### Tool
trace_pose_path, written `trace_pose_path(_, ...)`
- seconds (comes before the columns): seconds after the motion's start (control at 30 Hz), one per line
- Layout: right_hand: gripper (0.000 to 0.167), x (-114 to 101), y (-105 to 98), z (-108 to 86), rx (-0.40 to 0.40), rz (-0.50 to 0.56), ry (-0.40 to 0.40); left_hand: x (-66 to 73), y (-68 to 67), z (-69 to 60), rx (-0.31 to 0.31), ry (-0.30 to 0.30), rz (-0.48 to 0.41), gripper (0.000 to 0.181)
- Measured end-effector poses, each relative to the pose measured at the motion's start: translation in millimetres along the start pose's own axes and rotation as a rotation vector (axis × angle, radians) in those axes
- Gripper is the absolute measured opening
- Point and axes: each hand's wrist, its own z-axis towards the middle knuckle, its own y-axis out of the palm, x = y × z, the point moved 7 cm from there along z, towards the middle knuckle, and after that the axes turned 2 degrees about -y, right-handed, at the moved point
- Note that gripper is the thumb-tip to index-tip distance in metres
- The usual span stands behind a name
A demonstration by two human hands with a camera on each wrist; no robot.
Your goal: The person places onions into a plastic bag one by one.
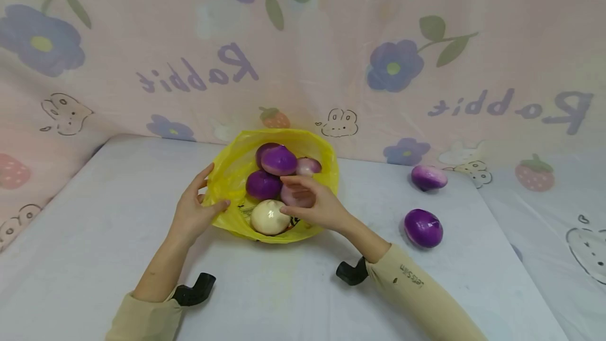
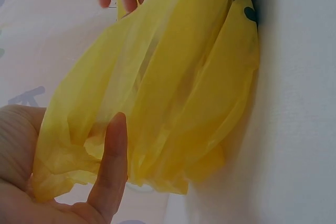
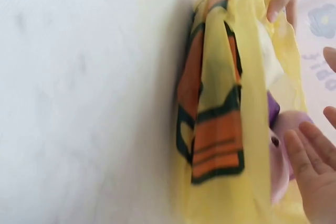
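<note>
A yellow plastic bag (image 1: pixel 227 167) lies with its mouth wide, facing me. Inside are several purple onions (image 1: pixel 263 184), paler pink ones (image 1: pixel 309 166) and a white onion (image 1: pixel 270 217) at the front. My left hand (image 1: pixel 191 209) holds the bag's left rim, its thumb over the inside edge; the left wrist view shows the yellow film between thumb and fingers. My right hand (image 1: pixel 314 203) is over the mouth's right side, fingers extended and apart from the thumb, beside the pink and white onions. In the right wrist view, its fingers (image 3: pixel 302 156) are close to a pink onion (image 3: pixel 281 166).
To the right on the white table (image 1: pixel 473 278) lie two loose onions, a pink-purple one (image 1: pixel 428 178) farther back and a dark purple one (image 1: pixel 423 229) nearer. A patterned cloth (image 1: pixel 303 57) hangs behind the table. Black curved pieces (image 1: pixel 195 289) are fixed at both wrists.
</note>
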Motion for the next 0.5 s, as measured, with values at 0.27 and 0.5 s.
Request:
trace_pose_path(0.27, 0.052, 2, -21, -10.3, 0.080, 0.066, -0.043, -2.6, -1.2, 1.3, 0.002, 0.011, 0.006, 0.086)
trace_pose_path(0.5, 0.048, 0, -38, -18.0, 0.122, 0.085, -0.067, -3.9, -1.7, 2.7, 0.000, 0.018, 0.000, 0.087)
